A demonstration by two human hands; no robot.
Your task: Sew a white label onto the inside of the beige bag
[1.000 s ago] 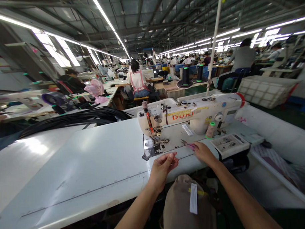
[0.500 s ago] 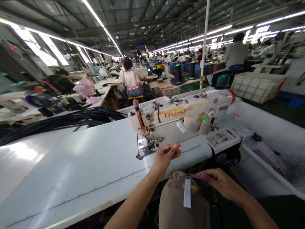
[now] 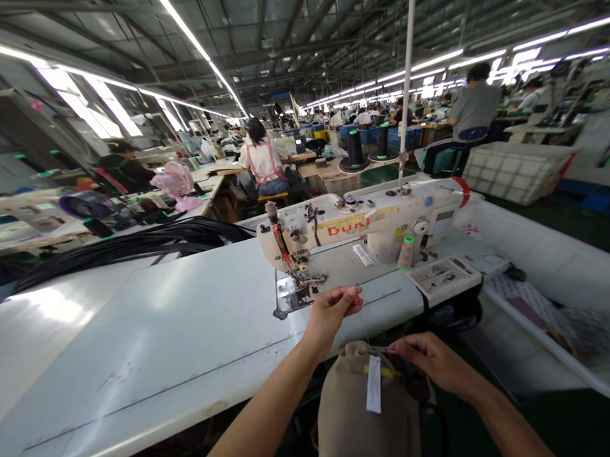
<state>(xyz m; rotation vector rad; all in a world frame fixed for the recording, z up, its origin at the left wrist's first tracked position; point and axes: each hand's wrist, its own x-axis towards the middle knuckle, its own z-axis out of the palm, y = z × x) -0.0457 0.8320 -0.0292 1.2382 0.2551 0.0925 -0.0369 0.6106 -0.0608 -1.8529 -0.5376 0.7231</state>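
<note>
My left hand (image 3: 335,311) is closed in a pinch over the front edge of the sewing table (image 3: 188,326). What its fingertips hold, if anything, is too small to make out. Lower right, my right hand (image 3: 429,357) grips a thin metal tool with a purple end (image 3: 389,349), its exact kind unclear. The tool's tip touches the gathered top of a khaki fabric piece (image 3: 351,400) below the table edge. On that fabric lie a white label strip (image 3: 373,386) and a small yellow strip (image 3: 390,372). An industrial sewing machine (image 3: 355,223) stands just beyond my hands.
Beside the machine are a beige thread cone (image 3: 406,253), a tray of small metal parts (image 3: 447,277) and a folded white strip (image 3: 364,254). A white bin (image 3: 546,247) flanks the table at right. Black cords (image 3: 136,251) lie at left. Other people work farther back.
My right hand and the tool have shifted slightly up and left. My left hand keeps its pinch in nearly the same place.
</note>
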